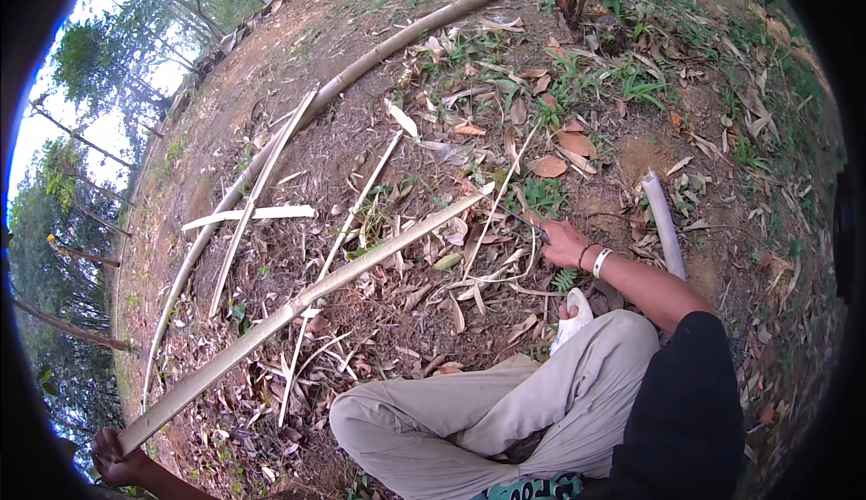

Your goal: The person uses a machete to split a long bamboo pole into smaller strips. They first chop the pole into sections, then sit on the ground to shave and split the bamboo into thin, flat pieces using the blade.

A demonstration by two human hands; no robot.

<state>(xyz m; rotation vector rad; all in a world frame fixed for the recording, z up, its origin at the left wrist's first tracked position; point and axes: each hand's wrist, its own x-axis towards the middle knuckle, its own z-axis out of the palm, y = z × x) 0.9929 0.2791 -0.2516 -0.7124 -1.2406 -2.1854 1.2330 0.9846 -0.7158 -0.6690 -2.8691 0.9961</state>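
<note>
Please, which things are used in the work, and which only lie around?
In use:
long pale split-bamboo strip, left hand
narrow dark knife-like tool, right hand

Apparently lying about:
long round brown pole
thin pale strips
short grey round stick
dry brown leaves

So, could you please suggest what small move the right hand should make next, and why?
Perhaps bring the knife in the right hand to the strip's far end: the left hand grips its other end, and the blade is close by, though whether they touch is unclear.
</note>
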